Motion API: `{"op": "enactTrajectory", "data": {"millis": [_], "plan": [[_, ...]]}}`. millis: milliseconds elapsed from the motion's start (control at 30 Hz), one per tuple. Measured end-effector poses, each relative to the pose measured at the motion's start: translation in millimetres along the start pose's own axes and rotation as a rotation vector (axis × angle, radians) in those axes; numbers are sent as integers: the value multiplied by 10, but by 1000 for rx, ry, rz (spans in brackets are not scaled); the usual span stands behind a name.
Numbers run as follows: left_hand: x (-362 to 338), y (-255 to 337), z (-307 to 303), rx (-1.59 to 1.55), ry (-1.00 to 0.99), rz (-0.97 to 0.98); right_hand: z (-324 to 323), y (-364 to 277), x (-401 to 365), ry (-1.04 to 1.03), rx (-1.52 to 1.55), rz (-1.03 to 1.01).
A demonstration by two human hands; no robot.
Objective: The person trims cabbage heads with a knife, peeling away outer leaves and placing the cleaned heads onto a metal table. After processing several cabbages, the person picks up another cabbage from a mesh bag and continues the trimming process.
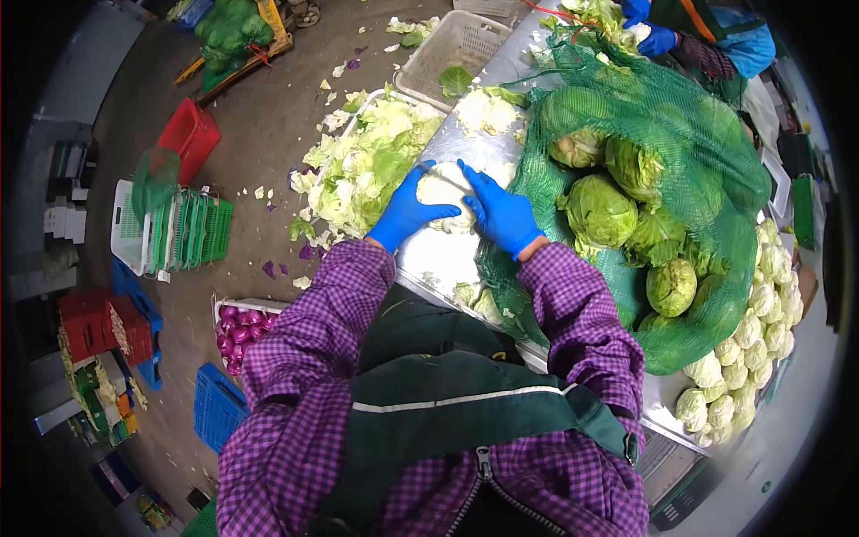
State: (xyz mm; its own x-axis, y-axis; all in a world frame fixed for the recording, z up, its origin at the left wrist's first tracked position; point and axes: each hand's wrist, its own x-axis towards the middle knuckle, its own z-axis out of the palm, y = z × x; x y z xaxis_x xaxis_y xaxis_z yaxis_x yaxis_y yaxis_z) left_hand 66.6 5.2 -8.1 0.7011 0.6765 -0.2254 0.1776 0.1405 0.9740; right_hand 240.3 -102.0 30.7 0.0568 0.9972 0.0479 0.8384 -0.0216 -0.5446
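Both of my hands wear blue gloves and hold a pale, trimmed cabbage (443, 190) between them over the metal table (447, 255). My left hand (410, 211) wraps the cabbage's left side, thumb across its front. On the right side, my right hand (499, 211) presses with its fingers on the top. Just right of my right hand lies an open green mesh bag (716, 188) with several green cabbages (599, 212) inside. Loose pale leaves (485, 112) lie on the metal behind the held cabbage.
A crate of leaf scraps (389, 143) stands left of the table, with an empty crate (452, 55) behind. Small pale cabbages (743, 358) are piled at the right. Another person's blue-gloved hand (658, 39) works at the top right. Purple onions (240, 336) fill a box at lower left.
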Motion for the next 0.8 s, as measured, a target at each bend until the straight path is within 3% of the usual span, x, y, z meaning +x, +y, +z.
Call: {"op": "enactTrajectory", "data": {"millis": [67,100,200,233,300,333,400,500,533,600,700,800], "plan": [[-27,20,29,130,41,76,-17,18,178,-57,-53,192],[-45,36,27,262,76,154,12,48,270,55,11,264],[-91,67,29,269,110,116,368,573,469,179,193,481],[-119,93,5,270,109,119,451,801,458,176,384,585],[-230,116,-69,55,49,19,394,1000,331,157,587,793],[-252,119,-78,58,49,18,440,1076,234,215,535,683],[-324,82,-59,-141,116,-63,127,600,77,142,88,631],[-229,-32,-77,-60,173,-91,222,131,-224,205,268,360],[-202,-58,-94,-59,170,-91,123,-68,-289,52,354,390],[-151,-80,-119,-65,142,-82,298,-152,-323,180,220,183],[-135,-71,-105,86,169,-54,323,-188,-225,54,148,274],[-154,57,-45,-106,157,-125,332,-212,-105,186,289,332]]}}
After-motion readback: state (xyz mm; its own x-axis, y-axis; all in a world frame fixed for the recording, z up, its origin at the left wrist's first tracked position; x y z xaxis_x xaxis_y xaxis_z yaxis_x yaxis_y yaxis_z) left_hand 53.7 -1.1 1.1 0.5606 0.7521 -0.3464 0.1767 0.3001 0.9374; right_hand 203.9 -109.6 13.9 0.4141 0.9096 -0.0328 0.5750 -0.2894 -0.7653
